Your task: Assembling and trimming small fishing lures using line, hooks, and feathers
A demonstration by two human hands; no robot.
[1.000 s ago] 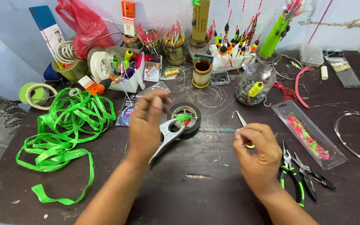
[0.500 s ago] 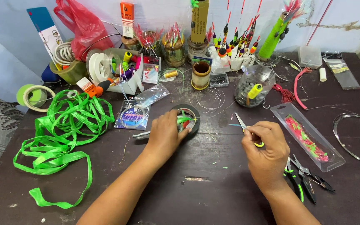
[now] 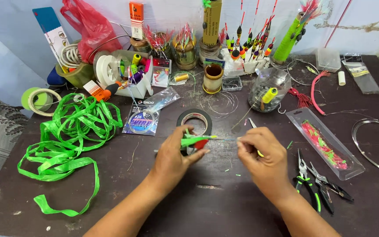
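Left hand (image 3: pixel 172 156) fingers pinch green-red lure (image 3: pixel 194 141) just below tape roll (image 3: pixel 194 120). Right hand (image 3: pixel 262 153) fingers closed, contents hidden. Lure likely light, soft, fragile; grip body.

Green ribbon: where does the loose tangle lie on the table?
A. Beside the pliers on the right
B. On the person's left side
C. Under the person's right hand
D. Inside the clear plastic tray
B: the green ribbon sprawls across the table's left part, well left of the left hand.

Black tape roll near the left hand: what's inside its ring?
Inside the black tape roll, bare dark table shows. Its near edge is hidden behind the left hand and green-and-red lure.
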